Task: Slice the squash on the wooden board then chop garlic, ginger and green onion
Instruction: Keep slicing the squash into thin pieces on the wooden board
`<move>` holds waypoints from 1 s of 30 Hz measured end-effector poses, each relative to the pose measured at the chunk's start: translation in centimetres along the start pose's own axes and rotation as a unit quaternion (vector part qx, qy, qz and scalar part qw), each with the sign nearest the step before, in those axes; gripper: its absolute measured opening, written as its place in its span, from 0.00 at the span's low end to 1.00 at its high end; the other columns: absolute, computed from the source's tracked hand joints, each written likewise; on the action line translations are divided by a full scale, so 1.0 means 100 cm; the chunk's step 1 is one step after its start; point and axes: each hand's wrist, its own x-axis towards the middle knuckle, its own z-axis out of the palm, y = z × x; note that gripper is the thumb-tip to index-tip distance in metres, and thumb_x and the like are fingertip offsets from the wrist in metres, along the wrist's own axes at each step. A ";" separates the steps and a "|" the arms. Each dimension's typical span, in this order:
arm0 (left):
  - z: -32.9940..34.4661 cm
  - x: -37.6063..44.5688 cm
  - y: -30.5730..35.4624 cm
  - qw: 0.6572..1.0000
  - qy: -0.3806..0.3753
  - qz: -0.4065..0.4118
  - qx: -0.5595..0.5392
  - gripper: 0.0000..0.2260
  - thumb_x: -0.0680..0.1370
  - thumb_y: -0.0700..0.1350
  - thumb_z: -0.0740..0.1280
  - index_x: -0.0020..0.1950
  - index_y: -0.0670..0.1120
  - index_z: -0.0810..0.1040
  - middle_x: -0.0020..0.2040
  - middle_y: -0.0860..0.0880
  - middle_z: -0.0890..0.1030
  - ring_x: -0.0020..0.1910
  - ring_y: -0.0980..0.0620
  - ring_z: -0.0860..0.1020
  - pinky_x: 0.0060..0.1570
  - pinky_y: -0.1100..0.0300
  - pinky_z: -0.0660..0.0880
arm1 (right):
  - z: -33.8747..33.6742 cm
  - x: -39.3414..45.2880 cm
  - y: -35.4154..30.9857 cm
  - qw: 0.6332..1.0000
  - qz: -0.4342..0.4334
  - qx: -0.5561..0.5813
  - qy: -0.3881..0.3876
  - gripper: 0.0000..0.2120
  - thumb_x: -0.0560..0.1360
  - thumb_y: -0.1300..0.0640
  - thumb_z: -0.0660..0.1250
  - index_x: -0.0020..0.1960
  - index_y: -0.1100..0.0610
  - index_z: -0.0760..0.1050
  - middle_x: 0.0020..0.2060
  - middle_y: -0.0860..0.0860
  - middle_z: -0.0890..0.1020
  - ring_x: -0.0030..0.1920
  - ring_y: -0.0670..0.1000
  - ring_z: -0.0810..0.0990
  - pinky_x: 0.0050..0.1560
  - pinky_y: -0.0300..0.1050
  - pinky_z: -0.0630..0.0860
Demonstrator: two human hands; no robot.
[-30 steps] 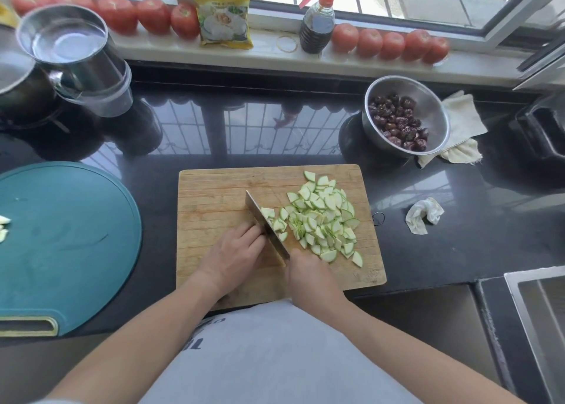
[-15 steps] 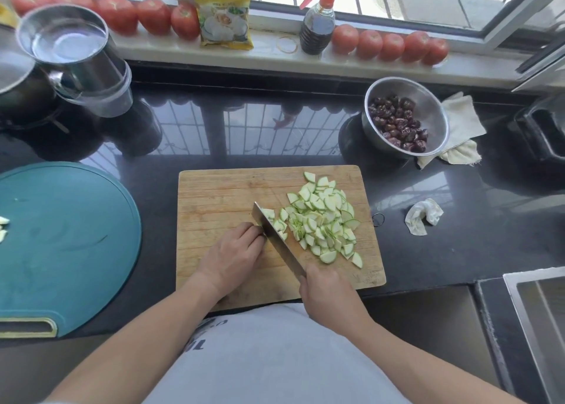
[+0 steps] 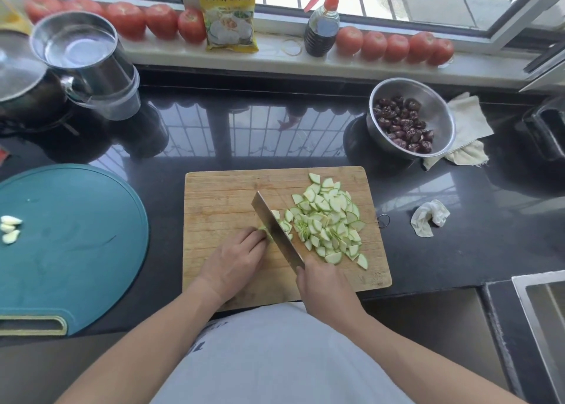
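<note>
A wooden board (image 3: 220,201) lies on the black counter in front of me. A heap of pale green squash slices (image 3: 328,218) covers its right half. My right hand (image 3: 324,284) grips the handle of a cleaver (image 3: 275,226), whose blade slants up and to the left beside the heap. My left hand (image 3: 235,258) has curled fingers holding a small remaining squash piece (image 3: 265,230) against the blade's left face; most of that piece is hidden. Peeled garlic cloves (image 3: 9,228) lie on the round teal board (image 3: 76,244) at the left.
A steel bowl of dark dates (image 3: 409,119) stands behind the board on the right, on a cloth (image 3: 469,125). A crumpled tissue (image 3: 429,217) lies right of the board. Steel pot (image 3: 82,54) at back left, sink (image 3: 544,318) at front right, tomatoes, yellow packet (image 3: 229,12) and spray bottle (image 3: 321,27) on the sill.
The cleaver has risen and swung so its blade slants more, and my right hand has drawn back toward me. My left hand stays in place on the squash piece.
</note>
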 end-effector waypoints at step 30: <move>-0.004 0.000 0.002 0.999 -0.035 -0.034 -0.005 0.07 0.78 0.35 0.71 0.56 0.38 0.81 0.57 0.42 0.81 0.59 0.42 0.77 0.48 0.50 0.82 | -0.008 -0.014 0.003 0.999 -0.033 -0.038 -0.014 0.07 0.81 0.55 0.56 0.45 0.55 0.64 0.32 0.52 0.73 0.30 0.53 0.69 0.30 0.45 0.61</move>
